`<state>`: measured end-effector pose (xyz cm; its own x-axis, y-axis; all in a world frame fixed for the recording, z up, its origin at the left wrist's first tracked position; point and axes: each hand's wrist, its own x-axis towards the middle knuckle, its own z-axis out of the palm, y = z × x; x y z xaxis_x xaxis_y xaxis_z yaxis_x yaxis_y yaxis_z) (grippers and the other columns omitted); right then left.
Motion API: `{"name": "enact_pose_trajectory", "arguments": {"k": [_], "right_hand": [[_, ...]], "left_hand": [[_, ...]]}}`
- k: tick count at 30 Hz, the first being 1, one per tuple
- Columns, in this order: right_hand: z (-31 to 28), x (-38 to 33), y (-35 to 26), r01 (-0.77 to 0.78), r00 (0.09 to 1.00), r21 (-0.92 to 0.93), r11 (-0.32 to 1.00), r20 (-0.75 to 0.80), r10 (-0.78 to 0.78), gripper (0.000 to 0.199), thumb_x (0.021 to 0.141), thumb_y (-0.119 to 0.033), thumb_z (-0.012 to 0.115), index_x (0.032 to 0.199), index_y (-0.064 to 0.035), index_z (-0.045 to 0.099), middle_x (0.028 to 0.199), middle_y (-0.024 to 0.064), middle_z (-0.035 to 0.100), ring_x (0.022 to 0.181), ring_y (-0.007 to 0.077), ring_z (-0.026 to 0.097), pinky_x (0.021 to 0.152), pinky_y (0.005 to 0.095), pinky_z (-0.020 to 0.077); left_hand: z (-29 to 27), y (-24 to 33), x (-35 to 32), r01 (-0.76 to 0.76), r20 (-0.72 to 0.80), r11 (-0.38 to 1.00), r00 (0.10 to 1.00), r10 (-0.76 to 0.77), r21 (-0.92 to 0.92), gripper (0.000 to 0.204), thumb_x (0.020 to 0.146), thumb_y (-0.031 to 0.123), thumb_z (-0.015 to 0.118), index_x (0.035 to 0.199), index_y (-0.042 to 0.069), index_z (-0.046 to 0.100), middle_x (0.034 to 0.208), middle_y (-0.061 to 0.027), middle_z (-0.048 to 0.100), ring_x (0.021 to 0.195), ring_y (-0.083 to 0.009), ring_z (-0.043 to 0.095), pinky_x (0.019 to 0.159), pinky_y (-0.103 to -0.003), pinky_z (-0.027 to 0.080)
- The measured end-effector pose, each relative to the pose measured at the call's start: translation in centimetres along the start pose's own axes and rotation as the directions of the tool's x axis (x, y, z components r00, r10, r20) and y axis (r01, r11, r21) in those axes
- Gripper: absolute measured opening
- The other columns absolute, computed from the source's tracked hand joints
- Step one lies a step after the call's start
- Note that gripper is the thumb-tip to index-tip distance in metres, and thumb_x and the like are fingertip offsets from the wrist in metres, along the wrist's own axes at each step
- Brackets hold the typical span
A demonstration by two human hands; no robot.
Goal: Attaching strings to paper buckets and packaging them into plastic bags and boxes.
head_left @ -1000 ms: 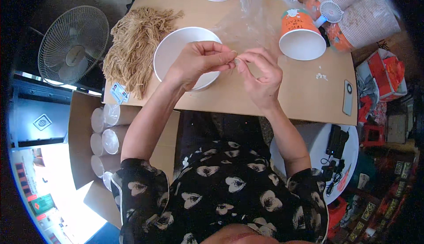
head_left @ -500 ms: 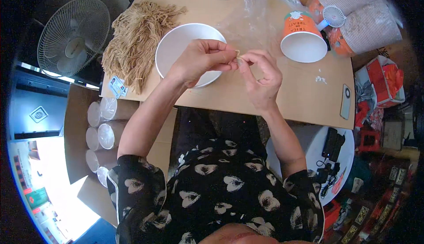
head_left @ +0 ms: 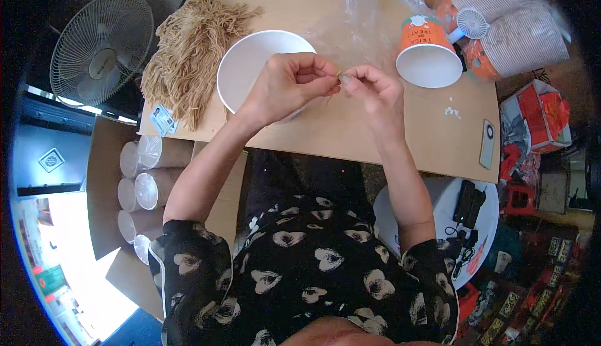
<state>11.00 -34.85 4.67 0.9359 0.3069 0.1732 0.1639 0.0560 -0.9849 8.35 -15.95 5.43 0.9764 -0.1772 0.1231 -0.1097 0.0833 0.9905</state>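
In front of me, above the table, my left hand (head_left: 294, 85) and my right hand (head_left: 377, 91) meet fingertip to fingertip. Each is closed in a pinch on a short piece of thin tan string (head_left: 339, 75), most of it hidden by the fingers. Under and behind my left hand stands a white round tub (head_left: 241, 71), its inside partly covered by that hand. A thick bundle of tan string (head_left: 191, 52) lies left of the tub. To the right of my right hand, an orange printed paper bucket (head_left: 424, 34) rests on its side, white mouth toward me.
A small handheld fan (head_left: 472, 23) and stacked paper buckets (head_left: 526, 42) lie at the back right. Clear plastic wrap (head_left: 360, 27) covers the table's back. A phone (head_left: 487, 143) lies near the right edge. Left below, a carton (head_left: 109, 189) holds wrapped cups; a standing fan (head_left: 103, 64) is beyond.
My right hand has turned and its fingers have drawn in against the left fingertips. The small loop of string that showed between them is now mostly covered.
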Motion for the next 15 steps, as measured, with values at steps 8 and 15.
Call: {"name": "enact_pose_trajectory", "arguments": {"k": [8, 15], "right_hand": [[-0.33, 0.01, 0.19, -0.085, 0.996, 0.076, 0.994, 0.03, 0.082, 0.017, 0.086, -0.012, 0.07, 0.091, 0.0035, 0.071, 0.078, 0.0038, 0.066, 0.073, 0.0097, 0.058, 0.07, 0.0237, 0.0444], [-0.62, -0.36, 0.01, -0.056, 0.998, 0.023, 0.998, 0.039, 0.055, 0.019, 0.089, -0.014, 0.068, 0.095, 0.0034, 0.071, 0.082, 0.0047, 0.069, 0.073, 0.0086, 0.062, 0.07, 0.0225, 0.0496]], "left_hand": [[0.06, 0.14, -0.05, -0.009, -0.002, 0.996, 1.0, 0.009, 0.089, 0.017, 0.086, 0.002, 0.072, 0.099, -0.007, 0.067, 0.087, -0.0069, 0.071, 0.082, -0.0102, 0.068, 0.072, -0.022, 0.056], [0.07, 0.5, -0.12, 0.016, -0.004, 0.992, 1.0, -0.016, 0.127, 0.015, 0.086, 0.002, 0.073, 0.097, -0.007, 0.069, 0.086, -0.0085, 0.072, 0.08, -0.0109, 0.069, 0.071, -0.023, 0.057]]}}
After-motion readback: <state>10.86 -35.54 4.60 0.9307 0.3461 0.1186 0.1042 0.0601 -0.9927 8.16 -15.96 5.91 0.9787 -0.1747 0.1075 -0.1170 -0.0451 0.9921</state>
